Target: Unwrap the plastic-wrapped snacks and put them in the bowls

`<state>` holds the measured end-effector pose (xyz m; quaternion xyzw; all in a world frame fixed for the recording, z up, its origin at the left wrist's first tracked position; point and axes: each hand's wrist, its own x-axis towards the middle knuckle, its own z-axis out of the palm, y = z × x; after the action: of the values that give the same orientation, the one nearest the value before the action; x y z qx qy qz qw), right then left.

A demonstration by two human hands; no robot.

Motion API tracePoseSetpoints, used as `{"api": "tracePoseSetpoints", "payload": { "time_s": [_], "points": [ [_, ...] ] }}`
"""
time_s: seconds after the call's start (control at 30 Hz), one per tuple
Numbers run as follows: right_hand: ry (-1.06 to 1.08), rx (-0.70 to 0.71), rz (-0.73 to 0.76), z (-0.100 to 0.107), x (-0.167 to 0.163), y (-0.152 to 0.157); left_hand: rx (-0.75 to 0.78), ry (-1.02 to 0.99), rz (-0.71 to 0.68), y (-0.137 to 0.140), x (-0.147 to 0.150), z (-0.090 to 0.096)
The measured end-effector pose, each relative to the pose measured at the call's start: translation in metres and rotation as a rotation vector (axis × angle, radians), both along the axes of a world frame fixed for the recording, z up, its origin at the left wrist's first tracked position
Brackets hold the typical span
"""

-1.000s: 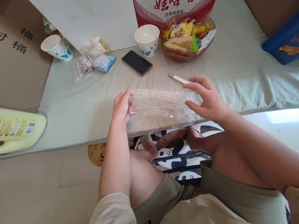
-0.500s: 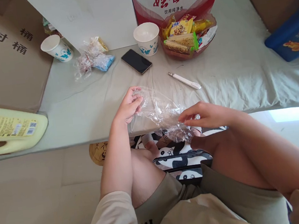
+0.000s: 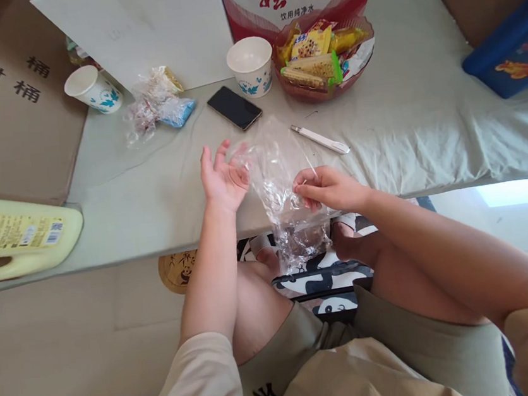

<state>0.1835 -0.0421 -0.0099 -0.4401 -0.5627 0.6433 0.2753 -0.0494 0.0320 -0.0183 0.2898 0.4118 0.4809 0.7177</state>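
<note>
A clear plastic bag [image 3: 282, 170], thin and crinkled, hangs over the front edge of the cloth-covered surface in front of me. My right hand [image 3: 324, 188] pinches it between thumb and fingers on its right side. My left hand [image 3: 226, 175] is turned palm up with its fingers spread, beside the bag's upper left edge. Some of the film lies against or just behind the left fingertips; I cannot tell if they touch. Beyond the bag lie a white box cutter [image 3: 320, 139] and a black phone [image 3: 235, 108].
Along the back stand a paper bowl [image 3: 251, 66], a tilted paper cup [image 3: 93, 90] and a glass bowl [image 3: 297, 92] of wrapped snacks. Crumpled wrappers [image 3: 151, 106] lie left of the phone. A yellow jug [image 3: 20, 235], cardboard box [image 3: 12, 125] and blue package [image 3: 510, 59] flank the surface.
My left hand has opened and turned palm up, its fingers off their grip on the film. My right hand has moved left and closed on the bag, which now hangs more upright.
</note>
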Motion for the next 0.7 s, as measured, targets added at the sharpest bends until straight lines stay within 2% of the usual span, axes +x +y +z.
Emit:
{"api": "tracePoseSetpoints", "payload": {
  "time_s": [0.07,0.2,0.27,0.37,0.43,0.5,0.6,0.7],
  "points": [
    [0.012,0.018,-0.122,0.003,-0.001,0.002,-0.046,-0.004,0.024,-0.002,0.009,-0.002],
    [-0.064,0.034,-0.255,0.005,0.001,0.008,-0.121,0.032,-0.251,-0.019,0.032,0.002],
    [-0.095,0.018,-0.282,0.004,0.003,0.010,-0.128,0.097,-0.321,-0.026,0.040,0.004],
    [-0.105,-0.007,-0.331,0.001,0.005,0.011,-0.121,0.202,-0.220,-0.026,0.043,0.003],
    [-0.115,-0.009,-0.360,0.000,0.006,0.012,-0.120,0.213,-0.101,-0.022,0.042,0.001],
    [-0.143,-0.001,-0.369,-0.001,0.007,0.013,-0.125,0.187,-0.042,-0.020,0.039,0.002],
    [-0.256,0.049,-0.334,0.000,0.007,0.013,-0.094,0.155,-0.122,-0.022,0.034,0.004],
    [-0.444,0.141,-0.274,0.001,0.007,0.013,-0.015,0.205,-0.231,-0.026,0.032,0.003]
  ]
}}
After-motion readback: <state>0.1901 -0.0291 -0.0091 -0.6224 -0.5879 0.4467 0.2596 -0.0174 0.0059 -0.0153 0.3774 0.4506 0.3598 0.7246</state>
